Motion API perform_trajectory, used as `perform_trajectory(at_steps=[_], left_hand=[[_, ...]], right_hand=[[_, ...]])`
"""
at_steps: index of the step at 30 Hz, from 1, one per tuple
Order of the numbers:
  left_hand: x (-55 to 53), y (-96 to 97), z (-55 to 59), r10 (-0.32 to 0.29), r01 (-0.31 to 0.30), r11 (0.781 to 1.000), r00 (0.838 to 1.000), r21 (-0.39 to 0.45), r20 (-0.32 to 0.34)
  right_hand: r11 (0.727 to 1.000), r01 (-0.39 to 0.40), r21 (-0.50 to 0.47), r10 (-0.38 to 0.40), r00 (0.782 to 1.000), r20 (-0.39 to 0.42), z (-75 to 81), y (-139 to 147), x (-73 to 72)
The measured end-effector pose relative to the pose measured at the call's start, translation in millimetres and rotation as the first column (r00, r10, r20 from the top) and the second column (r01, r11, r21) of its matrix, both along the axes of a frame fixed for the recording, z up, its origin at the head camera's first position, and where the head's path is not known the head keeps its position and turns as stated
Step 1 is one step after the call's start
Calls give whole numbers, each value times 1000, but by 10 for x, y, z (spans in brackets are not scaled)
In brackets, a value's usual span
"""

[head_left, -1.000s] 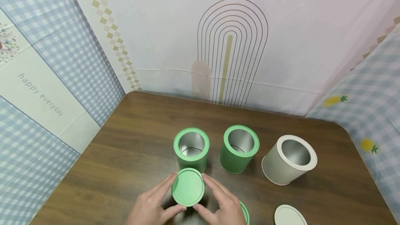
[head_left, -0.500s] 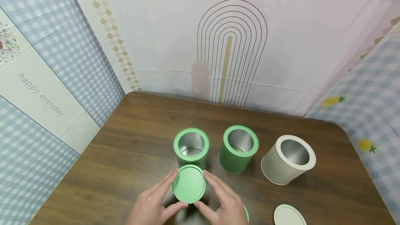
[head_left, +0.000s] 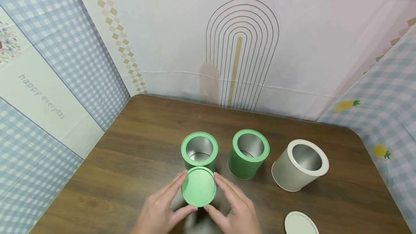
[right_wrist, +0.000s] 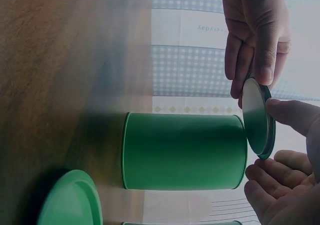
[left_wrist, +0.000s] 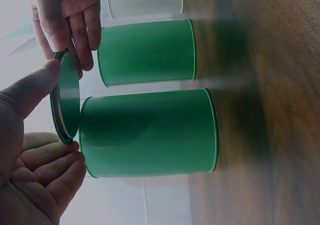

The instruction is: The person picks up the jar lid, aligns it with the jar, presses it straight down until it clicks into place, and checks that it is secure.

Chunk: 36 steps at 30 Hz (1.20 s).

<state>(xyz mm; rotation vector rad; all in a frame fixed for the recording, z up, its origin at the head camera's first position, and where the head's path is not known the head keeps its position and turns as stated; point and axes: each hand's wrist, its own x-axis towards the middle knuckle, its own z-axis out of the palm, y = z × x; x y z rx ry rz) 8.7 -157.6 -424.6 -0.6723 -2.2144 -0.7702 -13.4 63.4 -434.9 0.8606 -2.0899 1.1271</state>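
L hand (head_left: 160, 205) & R hand (head_left: 237, 205) both hold the green lid (head_left: 199, 187), pinching its edge btwn thumb & fingers, one hand per side. On the lid's own face: L fingertip approx. 10–11 o'clk, L thumb just past 6; R fingertip approx. 2, R thumb approx. 5.

Other dirs are from the lid, head view. L can (head_left: 199, 162), green, right at 12; wrist views put the lid off the table, tilted, by the can's rim, near side. Can't tell if lid & rim touch. Mid can (head_left: 244, 167), also green, at 2. White can (head_left: 287, 172) just shy of 3, well apart. All three upright, mouth up, silvery inside.

White lid (head_left: 300, 223) on table (head_left: 107, 190) btwn 3 & 4, partly cut off by frame edge. 2nd green lid (right_wrist: 72, 202) on table too, approx. 4, mostly hidden by R hand there but clear in R wrist view. Pale cloth (head_left: 169, 46) w/ arch print behind table, 12.
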Motion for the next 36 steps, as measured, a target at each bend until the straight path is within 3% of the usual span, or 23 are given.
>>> perform_trajectory(at_steps=[21,31,36], left_hand=[[-65,26,148,25,-23,999,999,-40,32],[-83,32,215,22,-18,999,994,-44,105],[-106,27,229,18,-13,999,995,-44,102]], right_hand=[[998,-12,60,9,999,48,178,42,-49],[992,36,118,-42,998,42,230,43,-75],[988,56,143,-61,998,35,254,38,-85]])
